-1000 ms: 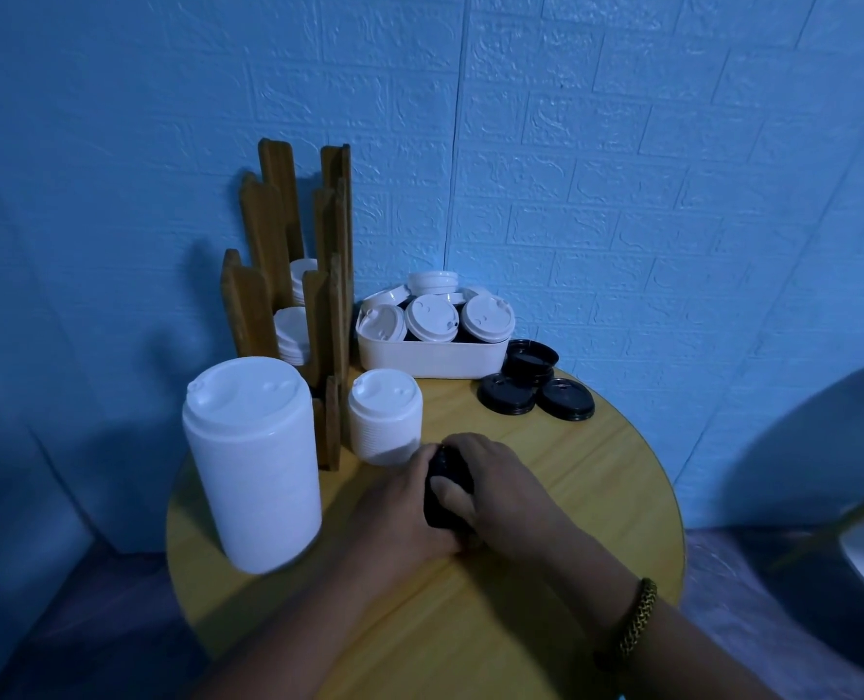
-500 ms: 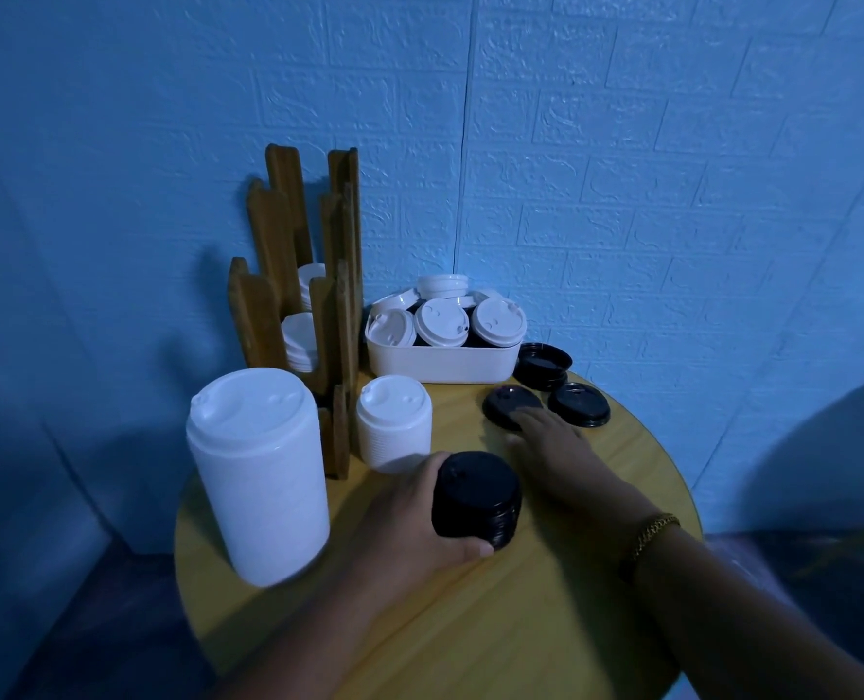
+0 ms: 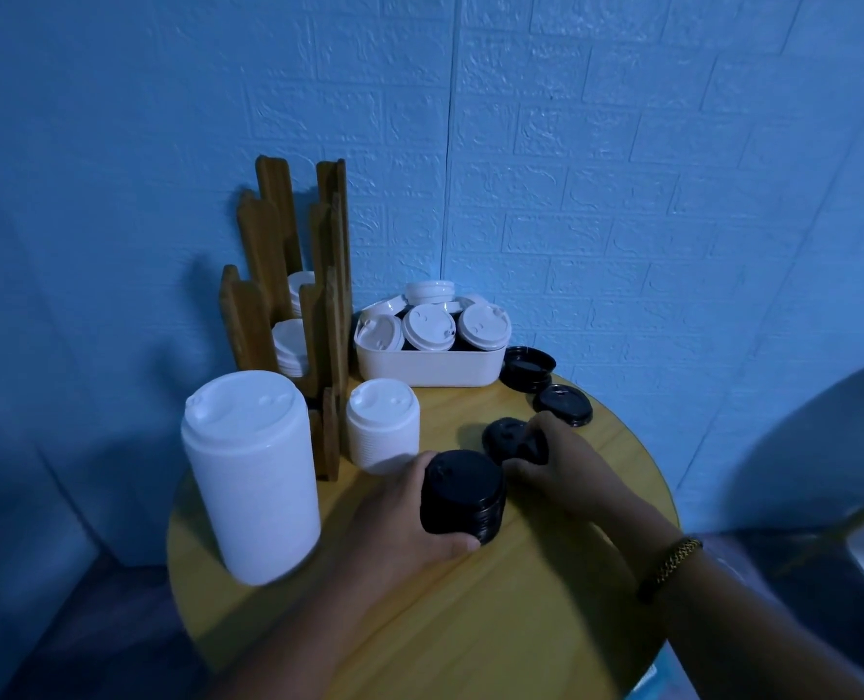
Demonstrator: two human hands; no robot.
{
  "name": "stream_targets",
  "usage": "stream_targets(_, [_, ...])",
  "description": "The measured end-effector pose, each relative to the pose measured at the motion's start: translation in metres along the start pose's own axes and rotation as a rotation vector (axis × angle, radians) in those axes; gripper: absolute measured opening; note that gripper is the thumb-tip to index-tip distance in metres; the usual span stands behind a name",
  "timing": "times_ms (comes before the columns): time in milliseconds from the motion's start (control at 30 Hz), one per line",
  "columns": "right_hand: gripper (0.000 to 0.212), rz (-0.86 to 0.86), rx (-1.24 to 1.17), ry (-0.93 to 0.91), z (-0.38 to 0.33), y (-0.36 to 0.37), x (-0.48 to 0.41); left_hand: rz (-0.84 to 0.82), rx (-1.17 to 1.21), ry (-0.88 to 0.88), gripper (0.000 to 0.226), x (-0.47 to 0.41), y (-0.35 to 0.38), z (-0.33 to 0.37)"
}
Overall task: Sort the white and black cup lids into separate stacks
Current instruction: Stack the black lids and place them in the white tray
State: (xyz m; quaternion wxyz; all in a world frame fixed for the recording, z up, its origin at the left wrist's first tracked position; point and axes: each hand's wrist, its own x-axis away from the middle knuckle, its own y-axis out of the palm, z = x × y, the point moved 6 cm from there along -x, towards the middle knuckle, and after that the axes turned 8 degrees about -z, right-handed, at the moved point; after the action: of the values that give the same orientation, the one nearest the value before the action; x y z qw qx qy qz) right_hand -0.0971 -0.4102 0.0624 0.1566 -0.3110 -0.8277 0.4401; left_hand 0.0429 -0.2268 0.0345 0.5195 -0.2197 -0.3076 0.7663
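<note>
Mid-sort: left hand (image 3: 399, 522) fingers wrapped round the black stack (image 3: 462, 490), right hand (image 3: 563, 464) fingers pinching one black lid (image 3: 508, 437); loose black lids (image 3: 563, 405) and tub (image 3: 429, 368) of lids left to sort.

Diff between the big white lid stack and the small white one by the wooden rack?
The big white lid stack is taller and wider than the small white lid stack. The big stack stands left of the wooden rack, the small stack right of it. Both are white and upright on the round table.

Dim blue cast, warped edges.
</note>
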Motion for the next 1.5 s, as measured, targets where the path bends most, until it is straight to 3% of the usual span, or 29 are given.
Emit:
stream_targets(100, [0.066, 0.093, -0.134, -0.066, -0.008, -0.01, 0.013, 0.004, -0.002, -0.001, 0.101, -0.001, 0.001, -0.001])
stream_targets(233, [0.077, -0.018, -0.197, -0.147, -0.022, -0.008, 0.025, 0.003, 0.008, 0.007, 0.098, 0.0, 0.001, -0.001])
stream_targets(467, [0.075, -0.195, -0.088, -0.258, -0.051, 0.017, 0.029, -0.026, 0.005, 0.005, 0.097, 0.002, -0.002, 0.003])
stream_targets(867, [0.073, -0.242, -0.025, -0.311, -0.068, 0.017, 0.024, -0.049, -0.016, -0.018, 0.098, 0.0, 0.001, 0.001])
stream_targets(1067, [0.08, -0.367, 0.13, -0.324, -0.08, 0.028, 0.021, -0.051, -0.032, -0.04, 0.113, 0.0, 0.001, -0.001])
stream_targets(1233, [0.076, -0.544, 0.003, -0.291, -0.082, 0.027, 0.019, -0.058, -0.014, -0.053, 0.117, 0.0, 0.003, -0.003])
stream_targets(1333, [0.072, -0.466, -0.075, -0.277, -0.078, 0.032, 0.021, -0.052, 0.002, -0.041, 0.114, 0.0, 0.002, -0.004])
stream_targets(1500, [0.075, -0.136, -0.125, -0.227, -0.074, 0.05, 0.034, -0.022, -0.027, -0.016, 0.106, -0.002, 0.001, -0.002])
